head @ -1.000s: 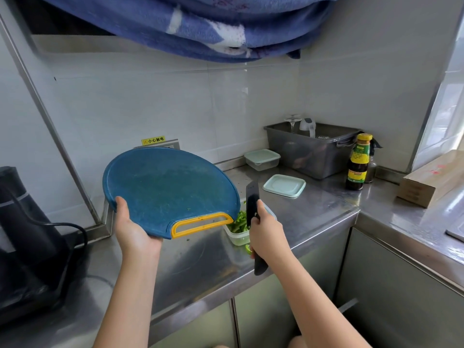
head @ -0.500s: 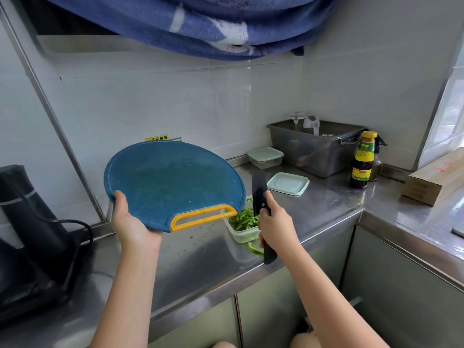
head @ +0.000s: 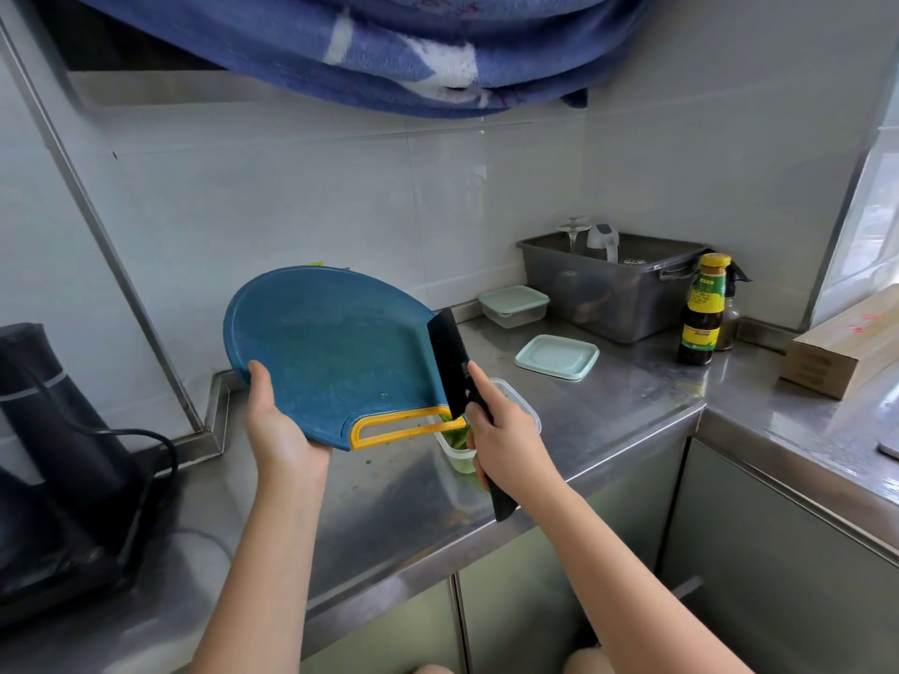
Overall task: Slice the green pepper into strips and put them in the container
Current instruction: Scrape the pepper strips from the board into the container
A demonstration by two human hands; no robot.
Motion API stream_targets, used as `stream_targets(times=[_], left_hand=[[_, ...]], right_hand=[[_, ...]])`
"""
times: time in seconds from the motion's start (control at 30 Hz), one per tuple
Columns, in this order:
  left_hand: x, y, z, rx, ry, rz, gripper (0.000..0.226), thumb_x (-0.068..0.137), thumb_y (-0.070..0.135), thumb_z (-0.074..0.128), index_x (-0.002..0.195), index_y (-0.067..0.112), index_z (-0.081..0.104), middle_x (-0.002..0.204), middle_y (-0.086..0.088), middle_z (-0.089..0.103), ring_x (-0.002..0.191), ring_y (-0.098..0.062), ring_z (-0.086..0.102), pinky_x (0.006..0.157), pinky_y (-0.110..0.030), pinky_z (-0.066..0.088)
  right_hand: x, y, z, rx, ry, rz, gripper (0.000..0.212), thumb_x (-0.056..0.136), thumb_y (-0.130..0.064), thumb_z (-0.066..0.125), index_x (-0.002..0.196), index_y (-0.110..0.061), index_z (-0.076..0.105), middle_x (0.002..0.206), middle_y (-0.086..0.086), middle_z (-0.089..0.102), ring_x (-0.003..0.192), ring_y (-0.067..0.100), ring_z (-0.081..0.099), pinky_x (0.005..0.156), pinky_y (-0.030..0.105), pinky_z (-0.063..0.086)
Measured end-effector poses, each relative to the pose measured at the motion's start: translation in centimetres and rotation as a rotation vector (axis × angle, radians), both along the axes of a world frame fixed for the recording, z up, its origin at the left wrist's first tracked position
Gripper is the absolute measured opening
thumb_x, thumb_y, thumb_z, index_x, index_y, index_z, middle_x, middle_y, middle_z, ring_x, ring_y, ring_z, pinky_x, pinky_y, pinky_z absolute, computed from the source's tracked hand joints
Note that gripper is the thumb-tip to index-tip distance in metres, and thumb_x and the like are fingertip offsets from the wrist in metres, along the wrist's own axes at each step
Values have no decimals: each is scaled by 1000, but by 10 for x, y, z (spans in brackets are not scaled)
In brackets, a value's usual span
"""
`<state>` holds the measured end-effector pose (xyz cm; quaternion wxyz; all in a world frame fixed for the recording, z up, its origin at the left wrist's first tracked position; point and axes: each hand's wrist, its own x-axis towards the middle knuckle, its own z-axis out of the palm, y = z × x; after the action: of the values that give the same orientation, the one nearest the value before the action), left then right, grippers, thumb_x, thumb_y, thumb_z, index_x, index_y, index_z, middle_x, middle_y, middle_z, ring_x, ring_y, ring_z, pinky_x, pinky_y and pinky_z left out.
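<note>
Bright, soft daylight from the white-framed window (head: 873,211). Pale glare on the brushed stainless-steel countertop (head: 632,420) below the window. Dimmer and murkier far left of the window. Sharp focus mid-frame; wide-angle bowing of straight wall lines toward the edges.

This is looking like a working kitchen. A brushed stainless steel countertop (head: 608,411) is running round the corner under glossy white wall tiles (head: 292,197), with metal-fronted cabinet doors (head: 778,576) sitting below. A dark sauce bottle with a yellow cap (head: 700,313) is standing beside a grey plastic tub (head: 622,294) holding an upturned stemmed glass (head: 574,233). A person's left hand (head: 279,430) is holding a round blue cutting board with a yellow handle (head: 335,352) tilted, and the right hand (head: 506,440) is gripping a black-bladed knife (head: 450,362) above a clear plastic container (head: 523,411) of green pepper strips (head: 457,437).
</note>
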<state>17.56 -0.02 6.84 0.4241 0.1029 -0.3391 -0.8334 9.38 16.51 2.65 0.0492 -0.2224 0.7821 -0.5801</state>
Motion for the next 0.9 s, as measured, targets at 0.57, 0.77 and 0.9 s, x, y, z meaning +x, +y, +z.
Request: stream_targets(times=[0.57,0.77,0.9], left_hand=[[0,-22,3,7,33,44,39,99,43,38,126,22,58,117,1,68,103,-21,67,81,-42,56],[6,-43,-12,129,-62,78,36,99,42,40,125,23,57,114,0,69,102,-22,67,74,-39,56],[13,-57,-20,196,-144,74,38,100,40,40,130,22,53,116,0,66,94,-19,67,63,-34,55]], right_hand=[[-31,9,9,148,91,-139,50,95,-23,28,144,-34,29,94,13,63,73,29,57,71,43,51],[-37,-19,49,533,699,95,32,97,-28,42,126,-16,48,101,10,68,84,32,59,62,32,35],[-48,-39,71,732,947,342,34,96,-34,47,127,-23,54,110,3,63,95,25,58,72,33,42]])
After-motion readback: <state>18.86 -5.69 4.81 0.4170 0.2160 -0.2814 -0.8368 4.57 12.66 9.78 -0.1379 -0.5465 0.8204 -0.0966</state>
